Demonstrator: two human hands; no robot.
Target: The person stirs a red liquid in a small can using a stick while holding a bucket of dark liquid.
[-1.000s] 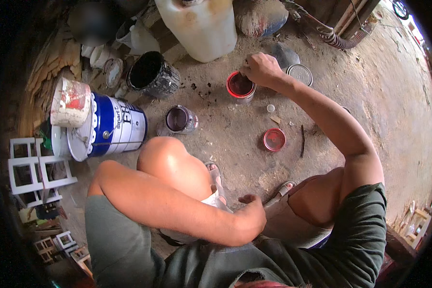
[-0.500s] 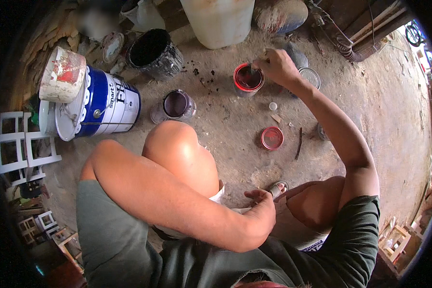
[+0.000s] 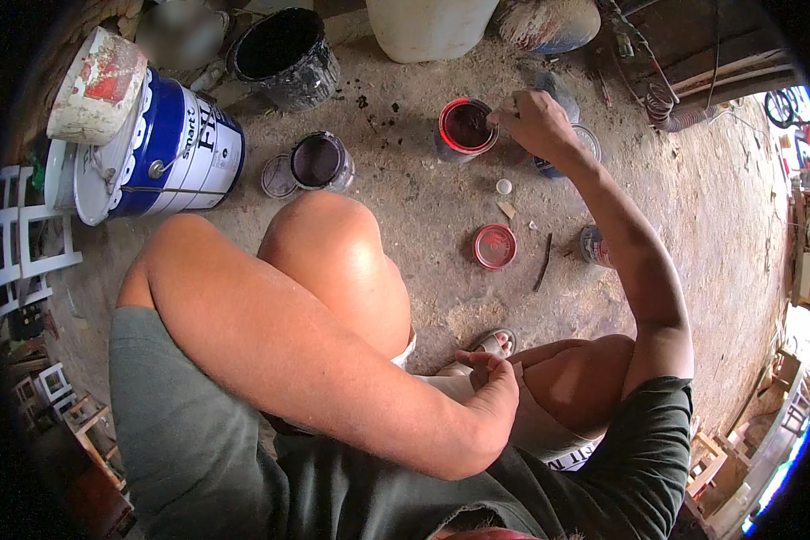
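My right hand (image 3: 538, 124) reaches out over the right rim of a red-rimmed paint can (image 3: 468, 148) with dark reddish paint inside. Its fingers are pinched together; what lies between them is too small to make out. My left forearm crosses my raised knee, and the left hand (image 3: 495, 382) hangs over my lap, fingers loosely apart with nothing visible in them. Nearer to me on the floor lies a red-rimmed lid (image 3: 495, 247), with a thin dark stick (image 3: 544, 263) beside it. A small white cap (image 3: 504, 186) sits between lid and can.
To the left are a purple-stained can (image 3: 322, 162), a black bucket (image 3: 288, 67) and a tipped blue-and-white pail (image 3: 189, 148). A large whitish container (image 3: 432, 31) stands at the back. Another can (image 3: 594, 246) is partly behind my right forearm. White wooden frames (image 3: 31, 238) stand far left.
The view has shifted, so the floor items sit higher in the picture. My right hand's fingers have drawn from over the can's opening to its right rim. The left hand stays over my lap.
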